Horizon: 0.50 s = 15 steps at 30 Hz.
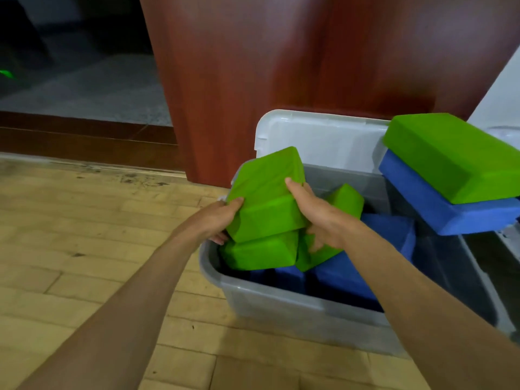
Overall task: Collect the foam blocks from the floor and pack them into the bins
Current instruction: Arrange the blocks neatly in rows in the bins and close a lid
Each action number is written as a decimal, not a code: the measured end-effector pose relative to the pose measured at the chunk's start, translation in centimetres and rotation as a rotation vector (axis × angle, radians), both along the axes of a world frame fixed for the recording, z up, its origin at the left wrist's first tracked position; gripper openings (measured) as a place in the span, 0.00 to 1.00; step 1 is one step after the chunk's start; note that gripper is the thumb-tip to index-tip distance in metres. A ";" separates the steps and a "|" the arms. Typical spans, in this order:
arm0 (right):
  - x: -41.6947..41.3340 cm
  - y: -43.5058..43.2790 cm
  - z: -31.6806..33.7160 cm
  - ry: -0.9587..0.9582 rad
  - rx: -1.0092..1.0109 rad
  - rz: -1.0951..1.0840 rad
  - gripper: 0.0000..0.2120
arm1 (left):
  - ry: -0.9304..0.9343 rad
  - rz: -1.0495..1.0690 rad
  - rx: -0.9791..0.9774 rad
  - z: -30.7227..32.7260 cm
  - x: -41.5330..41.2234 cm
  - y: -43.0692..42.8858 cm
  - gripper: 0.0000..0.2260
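Observation:
A clear plastic bin [281, 302] stands on the wooden floor, holding several blue [346, 274] and green foam blocks. I hold a green foam block [267, 192] tilted over the bin's left end, my left hand [222, 218] on its left edge and my right hand [315, 212] on its right side. A second green block [261, 253] lies right under it, and a third [347, 199] leans behind my right hand. To the right, a green block [455, 156] rests on a blue block [439, 204], stacked on a second bin.
The bin's white lid [320, 139] leans upright against a red-brown wooden panel [281, 66] behind. The second bin [478, 277] touches the first on the right. A dark doorway with a raised wooden threshold [84, 139] lies at the back left. Wood flooring [84, 249] spreads left.

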State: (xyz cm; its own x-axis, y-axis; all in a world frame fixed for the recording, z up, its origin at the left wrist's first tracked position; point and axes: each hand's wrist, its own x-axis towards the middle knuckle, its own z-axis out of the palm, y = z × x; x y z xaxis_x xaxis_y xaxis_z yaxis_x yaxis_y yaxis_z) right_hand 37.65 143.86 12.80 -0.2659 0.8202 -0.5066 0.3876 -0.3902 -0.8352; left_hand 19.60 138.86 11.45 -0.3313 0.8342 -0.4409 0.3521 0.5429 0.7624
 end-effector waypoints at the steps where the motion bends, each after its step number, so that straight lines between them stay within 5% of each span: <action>1: 0.0 -0.3 -0.5 0.069 -0.047 -0.006 0.36 | -0.009 -0.010 -0.012 -0.1 0.0 -0.2 0.25; 6: 0.1 -1.3 -1.8 0.267 -0.083 -0.122 0.32 | -0.238 0.087 0.071 -0.7 0.6 -1.0 0.24; 15: 0.9 -2.2 -1.8 0.251 -0.045 -0.165 0.29 | -0.449 0.206 0.080 -0.8 1.9 -1.3 0.27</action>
State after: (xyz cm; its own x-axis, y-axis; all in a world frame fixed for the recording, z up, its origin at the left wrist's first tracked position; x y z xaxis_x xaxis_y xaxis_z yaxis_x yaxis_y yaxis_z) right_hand 38.56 141.62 10.95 -0.2524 0.8412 -0.4783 0.0993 -0.4692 -0.8775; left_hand 21.53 137.61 10.61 -0.2847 0.8083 -0.5153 -0.1289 0.5004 0.8562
